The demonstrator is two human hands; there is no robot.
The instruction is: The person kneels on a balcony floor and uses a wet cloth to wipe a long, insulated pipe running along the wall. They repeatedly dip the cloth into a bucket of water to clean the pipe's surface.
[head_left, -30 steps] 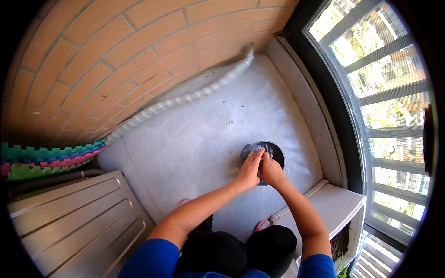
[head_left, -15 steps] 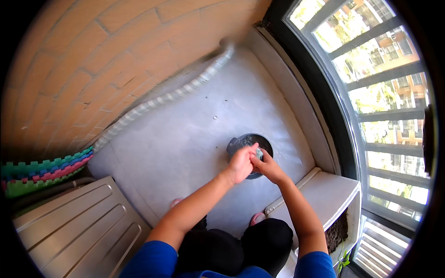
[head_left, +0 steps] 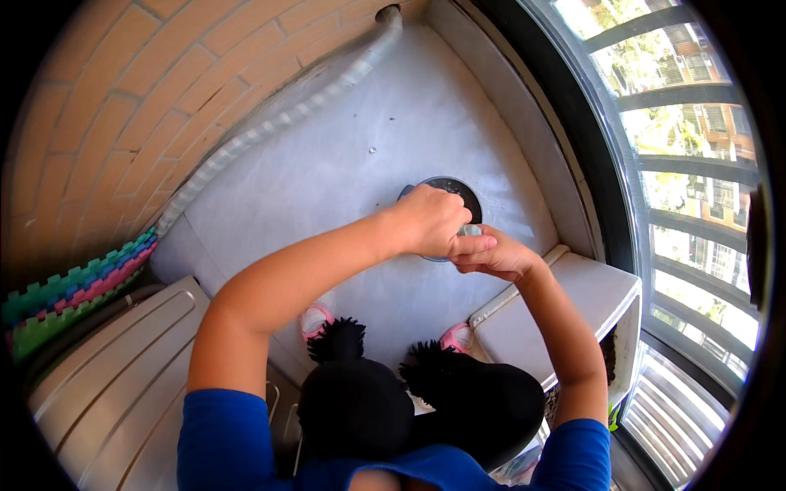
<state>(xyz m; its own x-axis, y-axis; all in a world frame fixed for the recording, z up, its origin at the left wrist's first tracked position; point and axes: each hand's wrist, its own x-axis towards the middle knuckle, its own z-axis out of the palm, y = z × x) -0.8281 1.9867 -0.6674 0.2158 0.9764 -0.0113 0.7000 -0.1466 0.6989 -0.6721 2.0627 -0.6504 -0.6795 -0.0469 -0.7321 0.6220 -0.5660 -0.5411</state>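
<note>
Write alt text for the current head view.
A person's left hand and right hand meet at a small pale-green object near the rim of a round dark basin on a grey floor. A corrugated hose follows the brick wall at left; a barred window stands right.

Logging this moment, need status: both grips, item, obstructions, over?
Right grip closed on small pale-green item. Left grip against right. Dark round basin below, partly hidden by both.

Head-worn fisheye looks down from above
</note>
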